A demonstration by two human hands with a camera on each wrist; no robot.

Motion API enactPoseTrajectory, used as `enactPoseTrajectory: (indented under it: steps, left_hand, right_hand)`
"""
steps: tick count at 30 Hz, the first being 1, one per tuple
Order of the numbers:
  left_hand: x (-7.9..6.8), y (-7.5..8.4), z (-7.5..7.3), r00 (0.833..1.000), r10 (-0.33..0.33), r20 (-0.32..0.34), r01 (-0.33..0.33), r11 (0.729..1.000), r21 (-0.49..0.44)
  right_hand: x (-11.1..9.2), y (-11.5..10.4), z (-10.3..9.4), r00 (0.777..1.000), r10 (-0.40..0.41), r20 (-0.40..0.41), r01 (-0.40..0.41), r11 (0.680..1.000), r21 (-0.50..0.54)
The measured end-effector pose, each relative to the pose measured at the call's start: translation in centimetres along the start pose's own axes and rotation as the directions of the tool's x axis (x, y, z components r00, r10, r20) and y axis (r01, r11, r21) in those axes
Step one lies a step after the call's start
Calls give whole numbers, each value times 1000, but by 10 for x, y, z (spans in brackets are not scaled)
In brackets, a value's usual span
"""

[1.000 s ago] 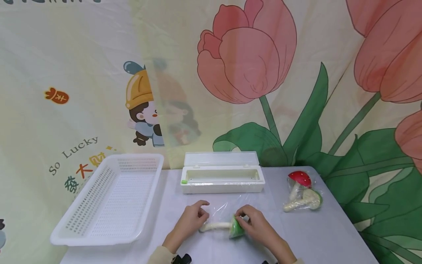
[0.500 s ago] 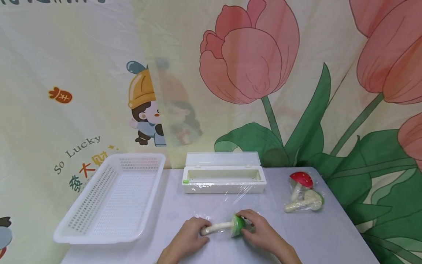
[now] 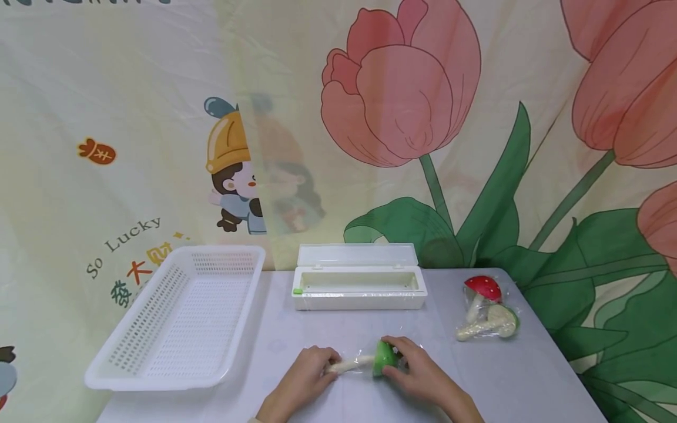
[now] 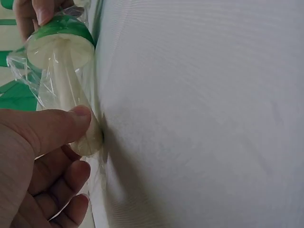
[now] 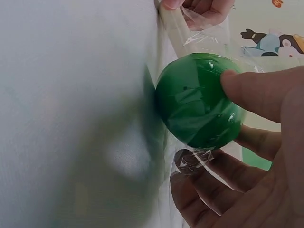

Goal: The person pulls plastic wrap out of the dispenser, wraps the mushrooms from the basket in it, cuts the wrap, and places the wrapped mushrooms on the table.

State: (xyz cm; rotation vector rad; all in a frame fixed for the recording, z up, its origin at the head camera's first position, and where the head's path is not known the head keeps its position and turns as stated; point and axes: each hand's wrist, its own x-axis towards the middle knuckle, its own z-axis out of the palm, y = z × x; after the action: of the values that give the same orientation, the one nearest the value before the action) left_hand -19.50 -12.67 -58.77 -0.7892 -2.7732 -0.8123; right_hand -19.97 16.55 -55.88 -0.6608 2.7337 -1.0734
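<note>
A toy mushroom with a green cap (image 3: 384,358) and a cream stem (image 4: 66,88) lies on the table before me, clear cling film around it. My left hand (image 3: 309,374) pinches the stem's end between thumb and fingers. At the other end my right hand (image 3: 423,373) holds the cap, its thumb (image 5: 251,90) pressing the green dome and fingers curving beneath. Crumpled film (image 5: 194,159) bunches below the cap in the right wrist view. Behind the hands stands a white cling film dispenser (image 3: 359,301), its lid raised.
On the left is a white perforated plastic basket (image 3: 254,294). Two film-wrapped toy mushrooms lie at the right, one red-capped (image 3: 483,288), one green-capped (image 3: 502,320). A printed curtain (image 3: 296,70) hangs behind the white table (image 3: 296,329).
My left hand has moved onto the stem, and my right hand has taken a wider hold of the cap. The film that stretched up toward the dispenser now lies closer round the mushroom.
</note>
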Motion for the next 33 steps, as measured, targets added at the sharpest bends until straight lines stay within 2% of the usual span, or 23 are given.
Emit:
enactPoseTrajectory:
  steps: [5, 10, 15, 20, 22, 26, 29, 33]
  left_hand:
    - [4, 3, 0, 1000, -1, -14, 2, 998, 66]
    - [6, 5, 2, 999, 0, -50, 7, 989, 149]
    - [9, 4, 5, 998, -12, -69, 22, 990, 140]
    - [16, 0, 2, 992, 33, -122, -14, 988, 152]
    - [19, -2, 0, 990, 58, -131, -34, 983, 179]
    - [24, -4, -2, 992, 72, -101, -49, 974, 220]
    - [27, -5, -5, 996, 62, -67, -45, 971, 235]
    - [29, -4, -8, 998, 52, -35, -42, 971, 237]
  right_hand:
    - [10, 2, 3, 999, 8, -41, -8, 1000, -12]
    - [26, 0, 7, 994, 92, -57, -92, 996, 2]
    - [38, -5, 10, 983, 158, -91, -160, 987, -11]
    - [48, -8, 8, 974, 194, -120, -196, 981, -6]
    - [51, -8, 6, 972, 169, -161, -174, 985, -17]
    - [52, -9, 2, 970, 72, -232, -86, 995, -50]
    - [52, -9, -1, 976, 15, -216, -29, 998, -61]
    - [53, -3, -1, 986, -4, -166, -8, 998, -70]
